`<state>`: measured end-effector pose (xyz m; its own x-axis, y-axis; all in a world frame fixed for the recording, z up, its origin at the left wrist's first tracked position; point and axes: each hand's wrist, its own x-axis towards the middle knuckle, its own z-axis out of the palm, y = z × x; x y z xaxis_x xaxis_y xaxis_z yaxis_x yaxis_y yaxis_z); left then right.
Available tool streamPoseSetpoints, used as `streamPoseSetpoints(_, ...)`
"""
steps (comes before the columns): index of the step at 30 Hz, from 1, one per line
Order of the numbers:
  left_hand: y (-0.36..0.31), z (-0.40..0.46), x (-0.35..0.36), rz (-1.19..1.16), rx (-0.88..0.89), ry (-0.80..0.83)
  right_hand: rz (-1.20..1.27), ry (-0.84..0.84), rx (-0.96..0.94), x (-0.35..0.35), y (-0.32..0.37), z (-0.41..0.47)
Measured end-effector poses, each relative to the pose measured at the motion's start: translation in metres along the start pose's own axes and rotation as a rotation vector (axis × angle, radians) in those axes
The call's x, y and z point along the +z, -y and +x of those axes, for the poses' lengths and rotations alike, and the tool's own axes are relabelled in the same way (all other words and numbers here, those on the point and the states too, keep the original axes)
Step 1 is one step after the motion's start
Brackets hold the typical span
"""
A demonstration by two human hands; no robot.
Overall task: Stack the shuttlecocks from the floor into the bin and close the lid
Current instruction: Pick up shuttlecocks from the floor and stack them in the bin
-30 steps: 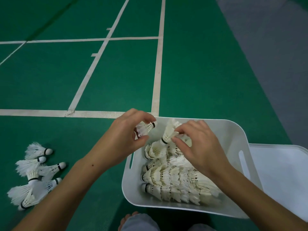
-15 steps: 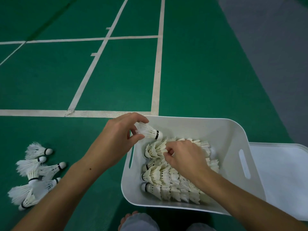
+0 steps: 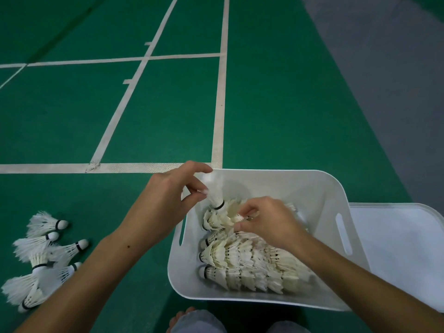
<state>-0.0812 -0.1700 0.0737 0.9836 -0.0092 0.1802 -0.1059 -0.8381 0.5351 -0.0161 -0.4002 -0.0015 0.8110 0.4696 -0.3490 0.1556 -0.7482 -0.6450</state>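
A white plastic bin (image 3: 322, 188) sits on the green court floor, holding several rows of nested white shuttlecocks (image 3: 245, 260). My left hand (image 3: 168, 200) pinches the feathers of one shuttlecock (image 3: 215, 193), cork end pointing down onto the far-left row. Inside the bin, my right hand (image 3: 269, 224) rests on the top row, fingers pinched on the feathers of a nested shuttlecock there. Several loose shuttlecocks (image 3: 45, 251) lie on the floor at the left. The white lid (image 3: 403, 248) lies flat to the right of the bin.
White court lines (image 3: 219, 104) cross the green floor beyond the bin. A grey floor strip (image 3: 384, 80) runs along the right. My bare toes and knees (image 3: 192, 320) show at the bottom edge, just in front of the bin.
My left hand turned its shuttlecock from sideways to cork-down and lowered it onto the far-left row. My right hand dropped from above the bin onto the top row.
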Motion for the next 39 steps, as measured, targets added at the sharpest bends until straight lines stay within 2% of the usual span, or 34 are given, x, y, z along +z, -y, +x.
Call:
streamPoseSetpoints(5,-0.008,0.008,0.001,0.131,0.083,0.149,0.077,-0.209,-0.107,-0.033,0.004,-0.014)
streamPoseSetpoints(9,-0.015,0.016,0.006,0.134,0.164,0.221,-0.027,-0.193,-0.275,-0.036,0.017,-0.017)
streamPoseSetpoints(12,-0.013,0.019,0.011,0.096,0.17,0.242,-0.119,-0.198,-0.306,-0.031,0.018,-0.016)
streamPoseSetpoints(16,-0.005,0.019,0.015,-0.031,0.111,0.192,-0.157,-0.27,-0.339,-0.029,0.006,-0.017)
streamPoseSetpoints(19,0.004,0.018,0.019,-0.086,0.065,0.167,-0.166,-0.309,-0.275,-0.031,-0.008,-0.02)
streamPoseSetpoints(22,0.009,0.021,0.032,-0.046,-0.072,0.31,-0.228,-0.329,-0.221,-0.028,-0.019,-0.024)
streamPoseSetpoints(24,0.01,0.022,0.048,0.107,-0.127,0.428,-0.25,-0.31,-0.18,-0.024,-0.02,-0.025)
streamPoseSetpoints(28,0.005,0.03,0.078,0.446,-0.113,0.55,-0.292,-0.263,-0.11,-0.012,-0.008,-0.017)
streamPoseSetpoints(32,0.008,0.037,0.096,0.358,-0.183,0.571,-0.242,-0.148,-0.042,-0.001,-0.003,-0.01)
streamPoseSetpoints(35,0.01,0.036,0.098,0.283,-0.203,0.56,-0.097,-0.067,-0.009,0.006,-0.012,-0.003)
streamPoseSetpoints(39,0.012,0.031,0.102,0.294,-0.198,0.519,-0.029,0.022,0.036,0.009,-0.018,0.01)
